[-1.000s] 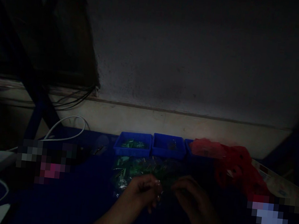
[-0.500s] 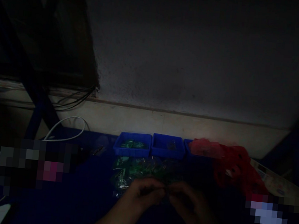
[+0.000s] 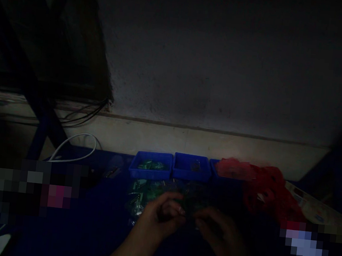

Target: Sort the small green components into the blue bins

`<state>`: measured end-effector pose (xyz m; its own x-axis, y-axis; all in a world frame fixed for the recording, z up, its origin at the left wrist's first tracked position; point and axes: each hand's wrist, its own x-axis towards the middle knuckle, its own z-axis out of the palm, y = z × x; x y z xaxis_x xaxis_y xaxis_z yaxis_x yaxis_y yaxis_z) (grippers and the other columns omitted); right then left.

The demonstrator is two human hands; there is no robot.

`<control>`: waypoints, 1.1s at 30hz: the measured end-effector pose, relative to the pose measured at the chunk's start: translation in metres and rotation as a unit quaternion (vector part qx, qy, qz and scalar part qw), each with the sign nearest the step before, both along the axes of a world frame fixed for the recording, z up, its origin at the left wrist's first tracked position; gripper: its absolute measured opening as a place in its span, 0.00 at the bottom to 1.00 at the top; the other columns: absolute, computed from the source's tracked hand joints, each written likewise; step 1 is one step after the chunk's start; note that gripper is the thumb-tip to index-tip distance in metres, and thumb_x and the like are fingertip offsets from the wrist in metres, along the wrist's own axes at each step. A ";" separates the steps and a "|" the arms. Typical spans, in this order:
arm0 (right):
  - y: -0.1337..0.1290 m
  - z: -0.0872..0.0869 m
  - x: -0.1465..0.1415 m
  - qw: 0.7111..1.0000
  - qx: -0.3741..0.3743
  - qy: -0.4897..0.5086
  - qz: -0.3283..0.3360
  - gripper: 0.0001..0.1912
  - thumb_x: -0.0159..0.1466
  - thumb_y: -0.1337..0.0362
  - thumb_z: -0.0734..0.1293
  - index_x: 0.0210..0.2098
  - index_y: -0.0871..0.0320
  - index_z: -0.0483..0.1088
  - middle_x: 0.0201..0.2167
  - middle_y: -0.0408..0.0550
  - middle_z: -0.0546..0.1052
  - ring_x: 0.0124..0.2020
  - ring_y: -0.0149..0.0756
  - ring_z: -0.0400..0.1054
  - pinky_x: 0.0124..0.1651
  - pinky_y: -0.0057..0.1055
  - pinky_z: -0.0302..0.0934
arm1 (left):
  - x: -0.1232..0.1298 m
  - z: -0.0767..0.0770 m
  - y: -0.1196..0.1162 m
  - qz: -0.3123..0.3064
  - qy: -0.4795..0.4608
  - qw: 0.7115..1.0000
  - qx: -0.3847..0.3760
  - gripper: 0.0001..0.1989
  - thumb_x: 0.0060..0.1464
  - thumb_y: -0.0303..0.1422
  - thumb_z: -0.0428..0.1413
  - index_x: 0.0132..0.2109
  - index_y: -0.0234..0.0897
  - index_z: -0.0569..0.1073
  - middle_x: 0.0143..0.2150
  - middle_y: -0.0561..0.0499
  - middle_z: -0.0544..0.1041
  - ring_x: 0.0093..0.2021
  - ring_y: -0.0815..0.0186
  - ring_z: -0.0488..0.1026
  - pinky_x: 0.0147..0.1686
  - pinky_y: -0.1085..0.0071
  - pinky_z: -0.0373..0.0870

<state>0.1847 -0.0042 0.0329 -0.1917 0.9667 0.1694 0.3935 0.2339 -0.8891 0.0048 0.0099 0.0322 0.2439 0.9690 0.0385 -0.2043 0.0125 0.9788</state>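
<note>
My left hand (image 3: 155, 224) is closed, its fingers curled toward the thumb. A small glint shows by its fingertips, too dim to name. Just to the right, my right hand (image 3: 222, 233) is in a pinch; whatever lies between its fingertips is lost in the dark. The hands are slightly apart, over a spread of clear plastic packets (image 3: 137, 201) with green contents on the blue table (image 3: 80, 232). Behind the packets stand a blue bin (image 3: 134, 172) with green packets in it and a second blue bin (image 3: 189, 174) with a small clear packet inside.
A third blue bin (image 3: 214, 165) is partly covered by a red plastic bag (image 3: 270, 183) at the right. A white cable (image 3: 72, 160) loops at the left. Behind the table rises a wall (image 3: 211, 67), with dark blue frame posts (image 3: 51, 127) at the sides.
The fingertips of my two hands have drawn slightly apart. My left fingers have lifted and curled more, leaving a gap above the thumb.
</note>
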 end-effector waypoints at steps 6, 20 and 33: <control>0.003 0.002 0.001 1.000 -0.013 0.027 -0.002 0.09 0.60 0.58 0.63 0.31 0.53 0.74 0.24 0.42 0.72 0.25 0.33 0.64 0.28 0.28 0.59 | -0.002 0.001 0.002 0.003 0.091 0.996 -0.001 0.07 0.45 0.32 0.60 0.33 0.36 0.74 0.25 0.56 0.72 0.26 0.68 0.66 0.27 0.73 0.60; 0.001 -0.001 -0.001 0.988 -0.089 0.120 0.032 0.12 0.61 0.55 0.62 0.37 0.56 0.68 0.19 0.39 0.70 0.19 0.29 0.63 0.22 0.24 0.56 | -0.001 0.006 -0.002 -0.017 0.119 0.993 0.009 0.07 0.47 0.35 0.56 0.31 0.35 0.71 0.18 0.59 0.67 0.17 0.73 0.63 0.19 0.76 0.59; 0.001 0.000 0.002 0.995 -0.037 0.084 0.037 0.11 0.64 0.62 0.59 0.33 0.55 0.72 0.28 0.43 0.73 0.24 0.31 0.66 0.28 0.28 0.59 | -0.003 0.008 -0.003 -0.014 0.082 0.996 0.031 0.08 0.46 0.30 0.54 0.34 0.33 0.75 0.26 0.52 0.75 0.26 0.67 0.71 0.23 0.74 0.67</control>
